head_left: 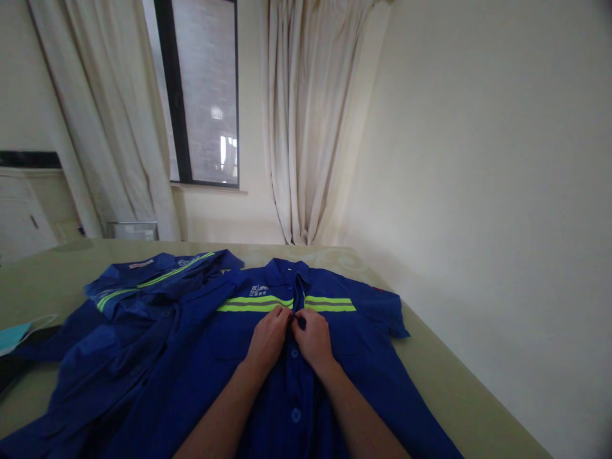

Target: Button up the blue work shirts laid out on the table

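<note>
Left hand (268, 336) and right hand (313, 338) meet at the front placket of a blue work shirt (335, 357), fingers curled and pinched on the fabric just below the yellow-green reflective stripe (329, 304) (looks like at a button, too small to confirm). Shirt lies flat, collar away from the person, on the greenish counter (444, 376). Second blue shirt (143, 287) sits crumpled just left, touching it. Light-blue face mask (14, 335) near the left edge.
</note>
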`<state>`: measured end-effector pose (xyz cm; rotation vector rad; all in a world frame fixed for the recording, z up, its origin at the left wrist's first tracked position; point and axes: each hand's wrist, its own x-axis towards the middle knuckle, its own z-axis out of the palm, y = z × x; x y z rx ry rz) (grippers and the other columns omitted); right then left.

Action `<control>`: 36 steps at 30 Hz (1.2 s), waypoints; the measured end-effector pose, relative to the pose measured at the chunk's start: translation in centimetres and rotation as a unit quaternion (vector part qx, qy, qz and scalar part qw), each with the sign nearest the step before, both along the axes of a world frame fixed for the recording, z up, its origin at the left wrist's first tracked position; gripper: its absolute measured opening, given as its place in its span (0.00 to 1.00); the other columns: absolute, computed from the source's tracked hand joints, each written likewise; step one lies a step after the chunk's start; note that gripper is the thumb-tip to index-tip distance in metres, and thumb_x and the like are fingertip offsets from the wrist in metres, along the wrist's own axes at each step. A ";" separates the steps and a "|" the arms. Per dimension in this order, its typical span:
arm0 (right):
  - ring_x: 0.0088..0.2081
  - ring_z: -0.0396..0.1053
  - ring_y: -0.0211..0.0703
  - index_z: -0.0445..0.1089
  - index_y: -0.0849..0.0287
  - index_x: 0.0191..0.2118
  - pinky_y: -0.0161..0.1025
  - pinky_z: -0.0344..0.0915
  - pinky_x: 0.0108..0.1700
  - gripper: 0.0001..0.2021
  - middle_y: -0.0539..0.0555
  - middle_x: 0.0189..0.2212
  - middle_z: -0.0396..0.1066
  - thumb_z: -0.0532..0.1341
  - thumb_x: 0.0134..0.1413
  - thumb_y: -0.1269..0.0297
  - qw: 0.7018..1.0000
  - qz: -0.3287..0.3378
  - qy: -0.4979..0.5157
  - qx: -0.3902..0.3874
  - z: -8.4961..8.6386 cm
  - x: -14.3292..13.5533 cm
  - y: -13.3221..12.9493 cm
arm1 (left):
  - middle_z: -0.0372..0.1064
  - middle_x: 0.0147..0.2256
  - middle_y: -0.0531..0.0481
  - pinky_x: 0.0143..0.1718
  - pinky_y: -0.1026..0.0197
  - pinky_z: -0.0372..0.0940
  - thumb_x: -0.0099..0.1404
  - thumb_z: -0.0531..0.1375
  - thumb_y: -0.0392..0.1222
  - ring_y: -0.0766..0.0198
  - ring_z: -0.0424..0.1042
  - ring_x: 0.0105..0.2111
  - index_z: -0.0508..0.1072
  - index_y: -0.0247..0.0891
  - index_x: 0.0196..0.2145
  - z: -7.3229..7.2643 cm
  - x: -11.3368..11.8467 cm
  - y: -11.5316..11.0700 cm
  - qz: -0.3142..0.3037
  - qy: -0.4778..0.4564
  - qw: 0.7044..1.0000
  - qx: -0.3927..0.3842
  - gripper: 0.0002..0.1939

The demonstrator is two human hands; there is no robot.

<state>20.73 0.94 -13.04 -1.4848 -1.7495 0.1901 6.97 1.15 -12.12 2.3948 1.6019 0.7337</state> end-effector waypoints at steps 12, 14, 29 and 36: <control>0.27 0.72 0.42 0.78 0.57 0.33 0.34 0.62 0.31 0.08 0.49 0.26 0.76 0.60 0.54 0.66 0.982 0.086 0.162 -0.041 -0.4 0.9 1.1 | 0.76 0.39 0.47 0.43 0.59 0.63 0.70 0.52 0.36 0.55 0.75 0.40 0.71 0.43 0.39 -0.9 -0.5 1.0 -0.015 -0.179 0.984 0.002 0.09; 0.27 0.70 0.42 0.78 0.56 0.32 0.35 0.62 0.30 0.06 0.49 0.25 0.75 0.62 0.52 0.66 0.985 0.075 0.153 -0.044 -0.7 0.8 1.2 | 0.77 0.39 0.48 0.43 0.59 0.64 0.71 0.51 0.37 0.56 0.76 0.41 0.71 0.44 0.42 -0.9 -0.7 1.1 -0.020 -0.201 0.979 -0.002 0.10; 0.33 0.70 0.45 0.76 0.57 0.30 0.37 0.62 0.36 0.05 0.52 0.30 0.75 0.65 0.51 0.62 0.986 0.007 0.155 -0.063 -1.9 1.3 2.6 | 0.76 0.37 0.50 0.43 0.61 0.65 0.68 0.54 0.33 0.60 0.74 0.38 0.74 0.41 0.42 -1.8 -0.5 2.2 -0.037 -0.217 0.975 -0.015 0.11; 0.31 0.71 0.44 0.78 0.58 0.31 0.36 0.62 0.34 0.08 0.52 0.28 0.77 0.64 0.54 0.60 0.987 0.011 0.136 -0.082 -2.1 1.6 2.9 | 0.74 0.42 0.47 0.50 0.58 0.63 0.68 0.55 0.31 0.57 0.70 0.46 0.74 0.42 0.42 -1.3 -0.1 1.3 -0.011 -0.112 0.993 0.026 0.11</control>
